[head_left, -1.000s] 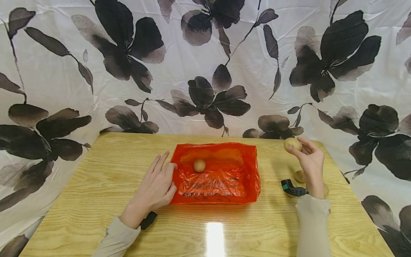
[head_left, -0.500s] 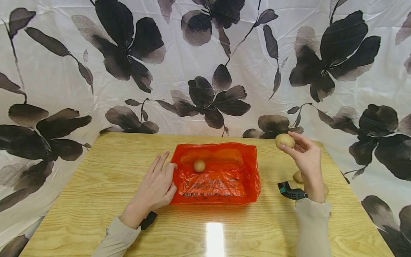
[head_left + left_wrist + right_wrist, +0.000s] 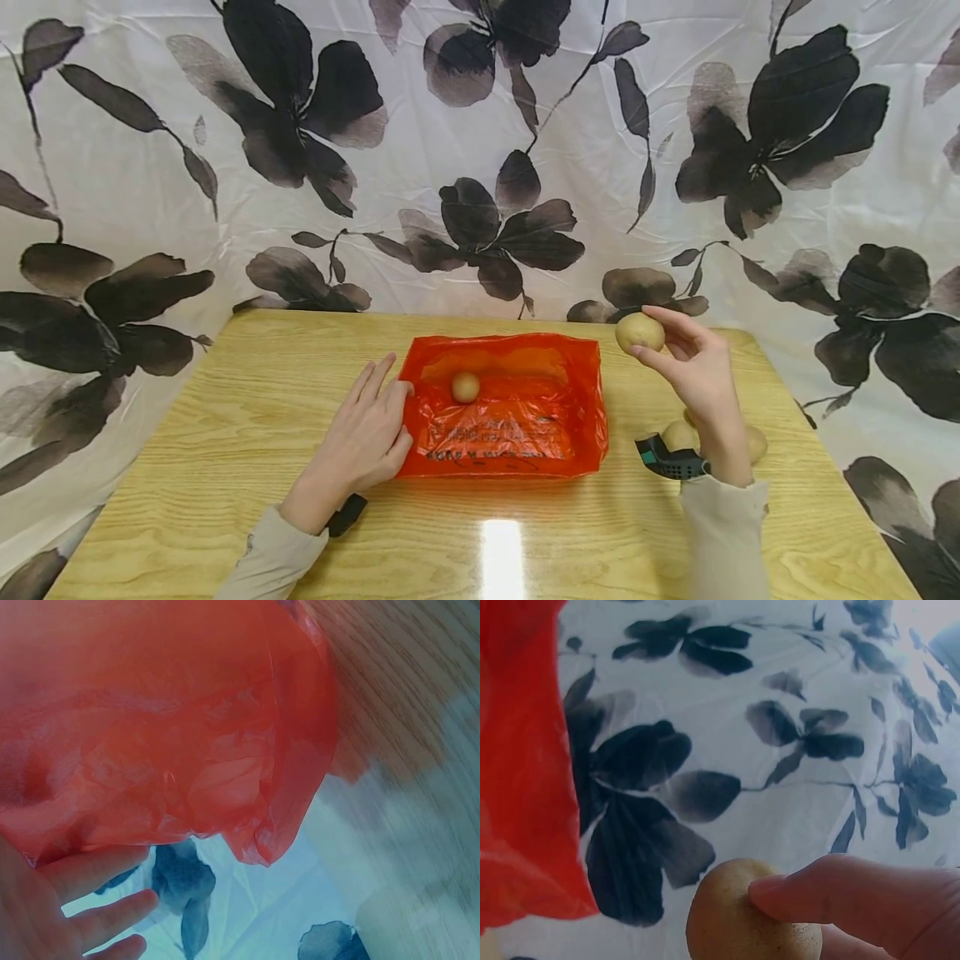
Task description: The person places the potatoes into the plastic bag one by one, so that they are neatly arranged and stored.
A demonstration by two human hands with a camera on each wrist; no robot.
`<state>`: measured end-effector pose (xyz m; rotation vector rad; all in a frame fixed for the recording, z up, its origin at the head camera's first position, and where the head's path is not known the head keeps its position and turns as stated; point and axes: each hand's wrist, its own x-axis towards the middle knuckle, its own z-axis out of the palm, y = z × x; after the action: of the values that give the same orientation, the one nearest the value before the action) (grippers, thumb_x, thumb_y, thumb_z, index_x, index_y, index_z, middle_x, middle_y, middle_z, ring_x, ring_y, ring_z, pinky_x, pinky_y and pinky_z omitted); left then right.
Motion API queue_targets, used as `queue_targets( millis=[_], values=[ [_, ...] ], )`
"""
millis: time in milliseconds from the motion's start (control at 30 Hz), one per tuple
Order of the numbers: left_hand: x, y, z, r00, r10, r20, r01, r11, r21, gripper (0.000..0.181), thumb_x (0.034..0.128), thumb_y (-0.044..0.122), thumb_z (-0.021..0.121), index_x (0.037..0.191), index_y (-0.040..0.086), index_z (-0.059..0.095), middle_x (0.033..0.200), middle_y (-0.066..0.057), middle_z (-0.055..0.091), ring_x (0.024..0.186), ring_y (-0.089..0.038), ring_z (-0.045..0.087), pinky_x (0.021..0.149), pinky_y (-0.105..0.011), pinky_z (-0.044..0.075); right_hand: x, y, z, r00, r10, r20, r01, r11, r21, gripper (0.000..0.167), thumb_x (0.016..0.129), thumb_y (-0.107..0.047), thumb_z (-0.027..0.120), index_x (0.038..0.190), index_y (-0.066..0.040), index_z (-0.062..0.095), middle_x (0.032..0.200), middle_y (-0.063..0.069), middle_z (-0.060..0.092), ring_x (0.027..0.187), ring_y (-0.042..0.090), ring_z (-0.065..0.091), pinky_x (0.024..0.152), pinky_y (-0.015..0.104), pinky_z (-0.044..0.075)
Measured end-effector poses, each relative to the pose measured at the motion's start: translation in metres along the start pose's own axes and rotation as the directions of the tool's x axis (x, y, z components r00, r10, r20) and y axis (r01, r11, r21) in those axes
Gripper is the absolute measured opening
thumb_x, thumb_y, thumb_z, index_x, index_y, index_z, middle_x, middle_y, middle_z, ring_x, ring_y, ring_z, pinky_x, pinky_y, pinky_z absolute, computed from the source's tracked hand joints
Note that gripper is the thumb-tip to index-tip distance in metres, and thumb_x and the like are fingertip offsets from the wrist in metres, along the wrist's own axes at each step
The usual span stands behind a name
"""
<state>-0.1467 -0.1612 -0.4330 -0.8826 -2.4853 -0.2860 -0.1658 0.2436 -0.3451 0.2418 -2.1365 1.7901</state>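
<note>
A red plastic bag point(image 3: 517, 467) sits with its mouth spread wide at mid-table, a potato point(image 3: 466, 387) inside it toward the left. My left hand point(image 3: 367, 433) holds the bag's left rim, index finger and thumb hooked over the edge, other fingers stretched outside. In the left wrist view those straight fingers point(image 3: 112, 913) lie beside the bag's red wall point(image 3: 172, 750). Right of the bag, raised above the table, my right hand point(image 3: 697, 379) pinches another potato point(image 3: 640, 333) between thumb and fingers. The right wrist view shows the thumb pressing on this potato point(image 3: 739, 919).
Several more potatoes point(image 3: 681, 437) lie on the wooden table point(image 3: 225, 400) under the right wrist, partly hidden by it. Black wrist cameras point(image 3: 671, 460) are worn on both wrists. A white floral cloth point(image 3: 420, 167) hangs behind the table.
My right hand has carried its potato leftward, closer to the bag, uncovering more of the potatoes on the table. The left hand, the bag and the potato inside have stayed put.
</note>
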Motion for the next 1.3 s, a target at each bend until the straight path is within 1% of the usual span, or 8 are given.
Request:
queue_targets(
  millis=[200, 333, 467, 567, 733, 1000, 1200, 1300],
  values=[
    [0.001, 0.001, -0.001, 1.000, 0.001, -0.002, -0.001, 1.000, 0.000, 0.033, 0.0760, 0.015, 0.044, 0.103, -0.003, 0.052, 0.097, -0.016, 0.060, 0.139, -0.046, 0.034, 0.115, -0.057, 0.024, -0.004, -0.006, 0.008, 0.997, -0.015, 0.076, 0.011, 0.998, 0.054, 0.048, 0.078, 0.012, 0.073, 0.125, 0.004, 0.065, 0.119, 0.007, 0.062, 0.099, 0.016, 0.062, 0.092, 0.018, 0.050],
    [0.001, 0.001, -0.001, 1.000, -0.001, 0.002, 0.001, 1.000, -0.001, 0.033, 0.0762, 0.016, 0.044, 0.103, -0.002, 0.052, 0.098, -0.016, 0.060, 0.140, -0.045, 0.033, 0.116, -0.056, 0.023, -0.005, -0.009, 0.014, 0.992, -0.029, 0.122, 0.026, 0.999, 0.029, 0.047, 0.079, 0.012, 0.072, 0.126, 0.006, 0.063, 0.123, 0.010, 0.060, 0.106, 0.018, 0.061, 0.095, 0.018, 0.049],
    [0.001, 0.001, -0.001, 1.000, 0.002, 0.002, -0.002, 1.000, 0.002, 0.034, 0.0761, 0.016, 0.044, 0.103, -0.003, 0.053, 0.097, -0.016, 0.061, 0.140, -0.045, 0.032, 0.115, -0.056, 0.024, -0.005, -0.010, 0.019, 0.985, -0.043, 0.164, 0.037, 0.999, 0.037, 0.048, 0.079, 0.014, 0.071, 0.126, 0.006, 0.063, 0.127, 0.015, 0.059, 0.111, 0.020, 0.059, 0.097, 0.021, 0.048],
    [0.001, 0.001, -0.001, 1.000, 0.006, -0.005, -0.006, 1.000, 0.001, 0.034, 0.0760, 0.016, 0.044, 0.103, -0.003, 0.053, 0.096, -0.015, 0.062, 0.140, -0.046, 0.033, 0.115, -0.057, 0.024, -0.006, -0.010, 0.024, 0.980, -0.033, 0.195, 0.026, 0.999, 0.039, 0.049, 0.079, 0.015, 0.071, 0.126, 0.006, 0.062, 0.129, 0.016, 0.058, 0.113, 0.019, 0.058, 0.098, 0.022, 0.047],
    [0.001, 0.001, 0.000, 1.000, 0.010, -0.018, -0.010, 1.000, 0.005, 0.034, 0.0760, 0.016, 0.044, 0.102, -0.003, 0.053, 0.095, -0.015, 0.062, 0.138, -0.046, 0.035, 0.114, -0.057, 0.025, -0.008, -0.012, 0.032, 0.970, -0.008, 0.241, 0.011, 1.000, -0.011, 0.050, 0.079, 0.012, 0.072, 0.128, 0.005, 0.061, 0.132, 0.015, 0.057, 0.116, 0.018, 0.057, 0.099, 0.020, 0.045],
    [-0.001, 0.000, 0.000, 1.000, 0.005, -0.020, -0.005, 1.000, 0.004, 0.033, 0.0759, 0.015, 0.044, 0.102, -0.003, 0.052, 0.097, -0.016, 0.061, 0.138, -0.046, 0.036, 0.114, -0.057, 0.026, -0.008, -0.015, 0.051, 0.943, 0.036, 0.332, -0.045, 0.999, 0.017, 0.056, 0.078, 0.012, 0.071, 0.132, 0.004, 0.059, 0.137, 0.017, 0.055, 0.118, 0.018, 0.059, 0.099, 0.023, 0.047],
    [0.001, -0.001, -0.001, 1.000, 0.001, -0.011, -0.001, 1.000, 0.001, 0.032, 0.0764, 0.016, 0.044, 0.102, -0.002, 0.052, 0.099, -0.015, 0.061, 0.139, -0.045, 0.034, 0.114, -0.057, 0.025, -0.003, -0.020, 0.063, 0.917, 0.049, 0.397, -0.046, 0.999, -0.019, 0.055, 0.077, 0.011, 0.072, 0.130, 0.005, 0.060, 0.132, 0.020, 0.057, 0.113, 0.028, 0.063, 0.091, 0.025, 0.053],
    [0.001, -0.001, -0.001, 1.000, 0.005, -0.012, -0.005, 1.000, 0.002, 0.032, 0.0763, 0.016, 0.044, 0.102, -0.002, 0.053, 0.097, -0.015, 0.062, 0.139, -0.045, 0.034, 0.114, -0.058, 0.026, 0.000, -0.023, 0.067, 0.903, 0.054, 0.426, -0.034, 0.998, -0.054, 0.054, 0.077, 0.010, 0.073, 0.130, 0.003, 0.062, 0.129, 0.020, 0.060, 0.110, 0.031, 0.065, 0.088, 0.026, 0.054]
  ],
)
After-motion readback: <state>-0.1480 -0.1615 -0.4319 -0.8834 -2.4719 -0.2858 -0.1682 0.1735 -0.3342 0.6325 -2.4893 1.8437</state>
